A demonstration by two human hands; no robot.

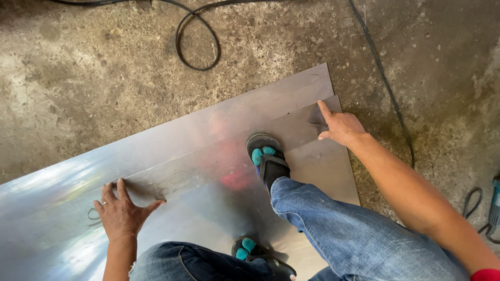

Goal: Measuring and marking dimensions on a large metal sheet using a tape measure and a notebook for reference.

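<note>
Right now the left hand (121, 211) lies flat, fingers spread, palm down on the upper steel sheet (208, 171) at the near left. The right hand (338, 126) at the far right has its index finger stretched along the sheet's far edge, the other fingers curled around a thin dark scriber-like tool (316, 125); exact grip hard to tell. The upper sheet rests on a larger lower sheet (172, 127) on the concrete floor (78, 67). A sandaled foot (266, 158) pins the upper sheet mid-way, with a second foot (255, 255) near.

Risks: the sheet edge looks sharp and a bare fingertip riding it could get cut; smooth metal on metal could slide if foot pressure eases, throwing the mark off; a black cable (195, 39) loops far behind, a trip hazard.
</note>
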